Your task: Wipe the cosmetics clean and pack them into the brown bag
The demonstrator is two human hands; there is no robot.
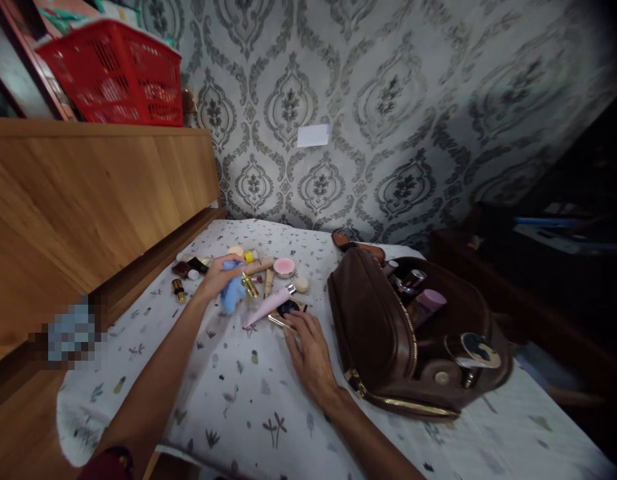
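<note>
- While our left hand (222,275) bends over the blue cloth (231,297), our right hand (308,343) lies lower, at its 4 o'clock, with 12 o'clock pointing away from us.
- We have the left fingers curled closed on the blue cloth, which hangs from beneath them; whether they also grip the gold tube (249,285) just beside it, we cannot tell.
- We see the right fingers bent and loosely parted, with nothing visible in their grip; the fingertips reach the black compact (288,307) at the hand's 11 o'clock, but we cannot tell if they touch it.
- Between our hands the pink tube (269,307) lies aslant, its silver cap toward 2 o'clock.
- Near that cap we find the round sponge (302,285) at 3 o'clock and the pink compact (284,267) at 12.
- At our left hand's 8 o'clock lies the dark bottle (178,291), banded in gold.
- At our right hand's 3 o'clock the brown bag (366,320) gapes unzipped, with the pink cap (432,300) showing inside.
- All these rest on our printed tablecloth (268,387).
- Up at 11 o'clock the red basket (123,73) tops the cabinet (98,180).
</note>
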